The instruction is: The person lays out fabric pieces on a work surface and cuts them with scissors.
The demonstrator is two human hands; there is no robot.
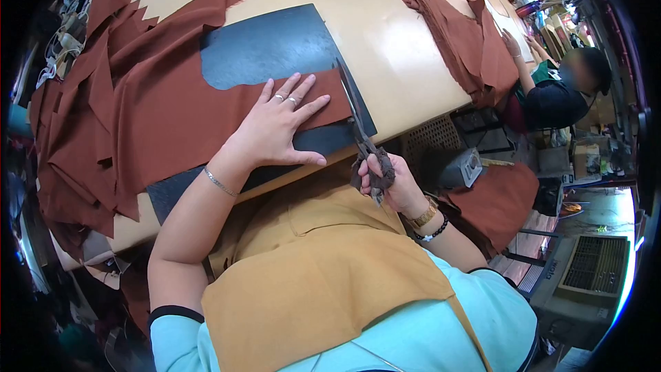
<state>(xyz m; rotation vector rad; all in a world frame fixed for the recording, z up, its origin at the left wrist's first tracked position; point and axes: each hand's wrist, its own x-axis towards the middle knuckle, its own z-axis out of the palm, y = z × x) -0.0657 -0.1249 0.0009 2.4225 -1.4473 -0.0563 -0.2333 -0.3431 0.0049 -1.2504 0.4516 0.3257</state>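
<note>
My left hand (282,124) lies flat with its fingers spread on a strip of reddish-brown fabric (165,110). That fabric spreads over a dark board (268,38) and reaches across the left of the table. In my right hand (394,184) is a pair of scissors (359,120), its handles wrapped in dark cloth. The long blades point away from me, along the right end of the fabric strip, near the board's right edge. Whether the blades are parted at the fabric cannot be made out.
The pale table (392,48) runs ahead of me. More brown fabric (447,34) is piled at its right side, where another person (558,93) works. Below the table edge are a plastic crate (432,136) and more brown cloth (499,200). A grey machine (585,279) stands lower right.
</note>
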